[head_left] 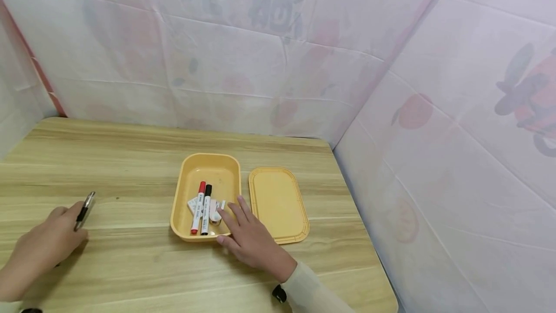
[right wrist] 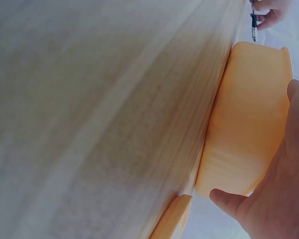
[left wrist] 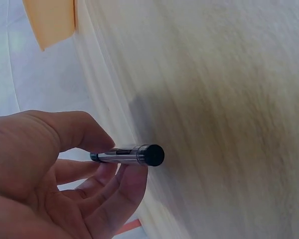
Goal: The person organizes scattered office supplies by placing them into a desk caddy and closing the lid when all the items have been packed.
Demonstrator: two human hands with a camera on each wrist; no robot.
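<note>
1. Head view: The left hand [head_left: 49, 240] pinches a black-and-silver pen [head_left: 85, 210] above the bench [head_left: 130, 264], well apart from the yellow box [head_left: 210, 165], which sits between the hands. The right hand [head_left: 249, 240] holds nothing; its spread fingers rest over the box's nearest corner. Inside, just beyond the right fingertips, lie a red-capped marker [head_left: 197, 211], a black-capped marker [head_left: 206, 214] and small pale items [head_left: 215, 212] that I cannot identify. Judging by this, the box is partly filled and the pen is not yet in. The lid [head_left: 280, 202] lies flat just beside the right hand, on its far side from the left, so closing seems undone too.

2. Left wrist view: The pen sits between the left thumb and fingers, its dark end pointing away from the palm. Nothing else is in that grasp.

3. Right wrist view: The right fingers touch the box's edge without curling round it; the pen shows beyond the box, in the left hand.
</note>
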